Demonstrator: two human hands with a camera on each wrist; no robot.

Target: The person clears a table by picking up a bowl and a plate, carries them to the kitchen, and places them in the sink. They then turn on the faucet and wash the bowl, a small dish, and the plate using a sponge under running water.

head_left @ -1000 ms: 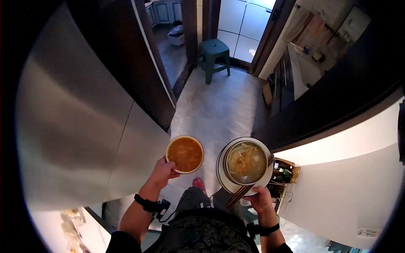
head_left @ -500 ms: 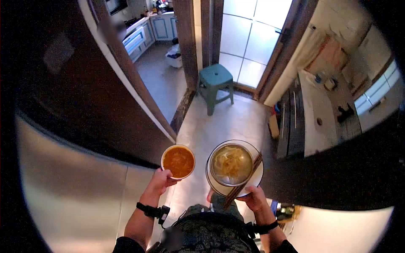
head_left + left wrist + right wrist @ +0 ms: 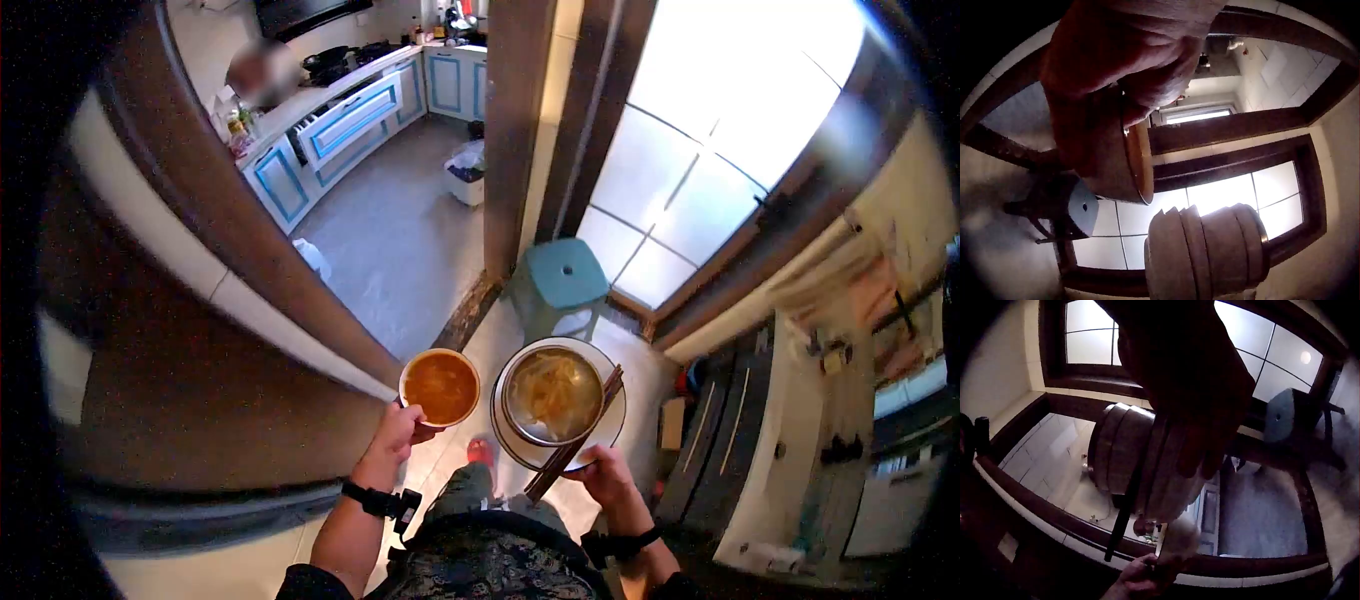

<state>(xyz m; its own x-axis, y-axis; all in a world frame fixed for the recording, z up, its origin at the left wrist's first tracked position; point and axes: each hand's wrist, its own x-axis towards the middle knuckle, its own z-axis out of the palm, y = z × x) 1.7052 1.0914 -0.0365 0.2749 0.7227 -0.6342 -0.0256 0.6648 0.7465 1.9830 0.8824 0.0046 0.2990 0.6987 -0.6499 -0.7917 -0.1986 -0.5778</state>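
My left hand (image 3: 398,430) grips the rim of a bowl of orange-red soup (image 3: 441,388), thumb over the edge. My right hand (image 3: 606,474) pinches the edge of a white plate (image 3: 612,425) with a dark rim. On that plate stands a metal bowl (image 3: 553,392) with pale strips in clear liquid, and brown chopsticks (image 3: 560,462) lie beside it. In the left wrist view the hand (image 3: 1122,56) curls round the soup bowl (image 3: 1113,159). The right wrist view shows the dark hand (image 3: 1185,375) holding the stacked dishes from the edge.
A teal stool (image 3: 565,275) stands ahead, by a frosted glass door (image 3: 680,180). Left of it a doorway opens onto a kitchen with cabinets (image 3: 350,125) and a white bin (image 3: 465,180). A blurred figure (image 3: 262,75) is at the counter. Dark drawers (image 3: 715,430) line the right.
The stool, glass door and kitchen doorway now appear closer and larger, and the view has turned toward the kitchen. Both hands keep hold of their dishes.
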